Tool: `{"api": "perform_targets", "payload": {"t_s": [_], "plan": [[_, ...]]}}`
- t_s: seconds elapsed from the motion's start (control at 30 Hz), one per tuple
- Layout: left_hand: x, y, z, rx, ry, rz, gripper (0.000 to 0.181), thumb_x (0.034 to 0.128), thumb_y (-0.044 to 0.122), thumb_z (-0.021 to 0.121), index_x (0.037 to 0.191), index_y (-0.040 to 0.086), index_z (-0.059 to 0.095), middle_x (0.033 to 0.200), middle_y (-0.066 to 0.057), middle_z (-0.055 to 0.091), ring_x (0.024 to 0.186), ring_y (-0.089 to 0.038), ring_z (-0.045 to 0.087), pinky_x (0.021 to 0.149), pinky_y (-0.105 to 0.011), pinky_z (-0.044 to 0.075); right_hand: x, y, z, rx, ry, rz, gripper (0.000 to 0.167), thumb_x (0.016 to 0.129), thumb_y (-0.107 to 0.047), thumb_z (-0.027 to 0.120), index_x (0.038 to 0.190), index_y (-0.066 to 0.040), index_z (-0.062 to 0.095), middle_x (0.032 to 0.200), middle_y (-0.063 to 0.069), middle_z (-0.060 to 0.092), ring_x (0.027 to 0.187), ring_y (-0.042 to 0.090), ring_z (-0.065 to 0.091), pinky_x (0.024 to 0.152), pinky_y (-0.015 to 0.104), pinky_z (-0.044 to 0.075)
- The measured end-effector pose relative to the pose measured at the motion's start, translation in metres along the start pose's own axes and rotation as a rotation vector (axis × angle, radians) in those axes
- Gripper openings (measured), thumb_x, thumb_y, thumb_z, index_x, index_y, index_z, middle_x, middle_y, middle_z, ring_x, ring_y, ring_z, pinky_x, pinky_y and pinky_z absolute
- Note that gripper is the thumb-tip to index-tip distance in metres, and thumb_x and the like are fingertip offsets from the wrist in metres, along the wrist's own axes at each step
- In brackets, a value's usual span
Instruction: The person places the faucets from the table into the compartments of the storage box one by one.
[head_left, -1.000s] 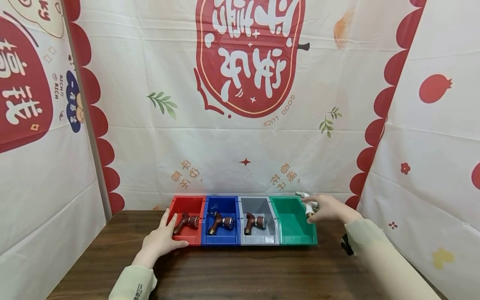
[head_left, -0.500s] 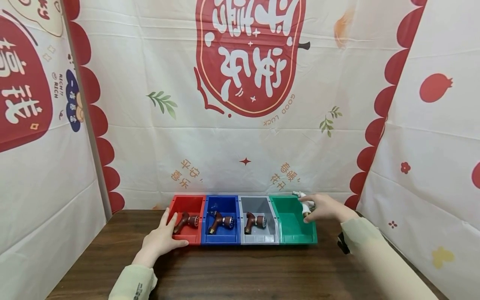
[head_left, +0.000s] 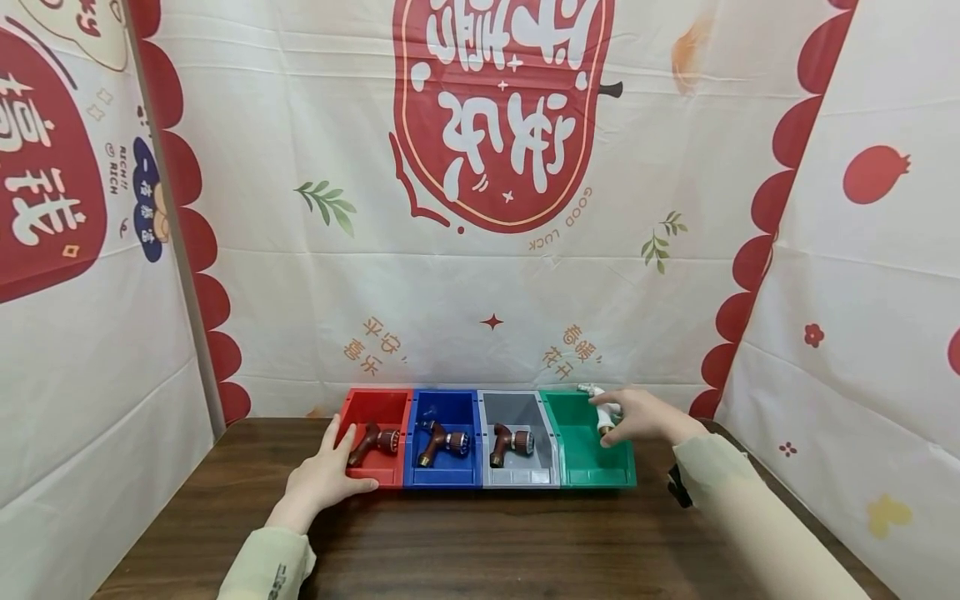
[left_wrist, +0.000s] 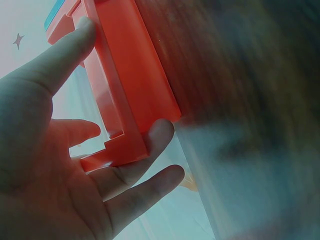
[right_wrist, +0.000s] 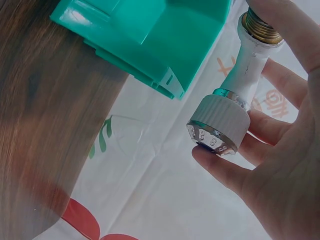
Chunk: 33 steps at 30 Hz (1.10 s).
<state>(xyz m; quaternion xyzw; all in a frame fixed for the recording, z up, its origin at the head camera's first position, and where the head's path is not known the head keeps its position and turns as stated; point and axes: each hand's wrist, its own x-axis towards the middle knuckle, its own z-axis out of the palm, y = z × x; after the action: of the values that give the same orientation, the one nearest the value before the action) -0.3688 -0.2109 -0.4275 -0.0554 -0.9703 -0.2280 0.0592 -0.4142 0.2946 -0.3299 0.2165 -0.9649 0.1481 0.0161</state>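
Note:
My left hand (head_left: 321,482) grips the left front corner of a red bin (head_left: 385,407). Its thumb touches the front rim, and its fingers spread about the left side wall (left_wrist: 120,156). On the right, my right hand (head_left: 643,417) holds a white faucet (head_left: 604,416) by its ends, over the right side of the green bin (head_left: 574,458). Close up, the faucet shows a brass threaded end (right_wrist: 261,28) and a ribbed white knob (right_wrist: 222,117). A brown faucet (head_left: 372,445) lies in the red bin, partly behind my left fingers.
Between the red and green bins stand a blue bin (head_left: 447,406) and a grey bin (head_left: 516,406), joined in one row. A brown faucet (head_left: 442,444) lies in the blue bin, another brown faucet (head_left: 512,444) in the grey. Behind the wooden table (head_left: 480,542) hangs a printed cloth (head_left: 450,287).
My right hand has carried the white faucet left, from the green bin's right edge to above its inside. My left hand stays at the red bin.

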Motion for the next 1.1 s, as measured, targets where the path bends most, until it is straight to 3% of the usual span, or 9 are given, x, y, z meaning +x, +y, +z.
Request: {"api": "perform_targets", "payload": {"t_s": [0.87,1.1], "plan": [[-0.002,0.002,-0.003,0.004,-0.002,0.000,0.108,0.0706,0.058,0.077,0.152,0.005,0.029,0.159,-0.022,0.005,0.103,-0.048,0.058,0.082,-0.068,0.045,0.007,-0.008,0.011,0.004,-0.043,-0.026,0.068,0.073,-0.027,0.085,0.131,-0.003,0.059,0.130,0.024,0.054,0.118,0.042,0.049,0.091,0.060,0.045],[-0.002,0.003,-0.003,0.002,-0.001,-0.005,0.108,0.0702,0.057,0.077,0.152,0.005,0.029,0.159,-0.022,0.006,0.102,-0.047,0.058,0.082,-0.068,0.045,0.009,-0.008,0.016,0.000,-0.047,-0.006,0.068,0.072,-0.028,0.086,0.130,-0.005,0.060,0.129,0.023,0.055,0.114,0.038,0.051,0.090,0.059,0.046]]}}
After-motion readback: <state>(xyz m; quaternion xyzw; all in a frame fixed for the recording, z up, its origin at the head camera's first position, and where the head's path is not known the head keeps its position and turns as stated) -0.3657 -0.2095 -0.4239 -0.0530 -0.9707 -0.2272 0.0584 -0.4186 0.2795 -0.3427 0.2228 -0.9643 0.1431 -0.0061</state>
